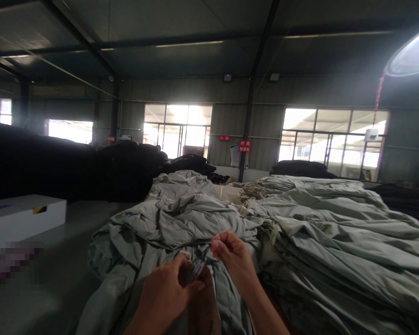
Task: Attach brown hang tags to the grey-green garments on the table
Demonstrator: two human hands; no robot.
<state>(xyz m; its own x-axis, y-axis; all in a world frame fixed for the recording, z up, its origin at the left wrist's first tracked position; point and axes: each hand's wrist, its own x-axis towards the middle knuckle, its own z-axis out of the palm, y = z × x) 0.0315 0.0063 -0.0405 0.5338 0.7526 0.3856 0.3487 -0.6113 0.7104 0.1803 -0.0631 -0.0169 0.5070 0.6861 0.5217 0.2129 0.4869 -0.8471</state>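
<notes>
Item: small tag [195, 269], pinched in my left hand [165, 293], at six o'clock on grey-green garment [181, 218]. Right hand [230, 256], at its two o'clock, pinches a thread; tag's long axis runs toward one o'clock.

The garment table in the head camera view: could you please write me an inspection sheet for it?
Surface: hidden under heaped grey-green garments.
Job's things: small tag pinched at a garment's edge.
Clutter: neat stack of the same garments on the right; dark cloth piles behind.
Grippers: left hand grips the tag; right hand pinches the cloth or a thread above it, too small to tell.
Cables: nothing seen.
Surroundings: workshop hall, bright windows, white box at left, red signs.
</notes>
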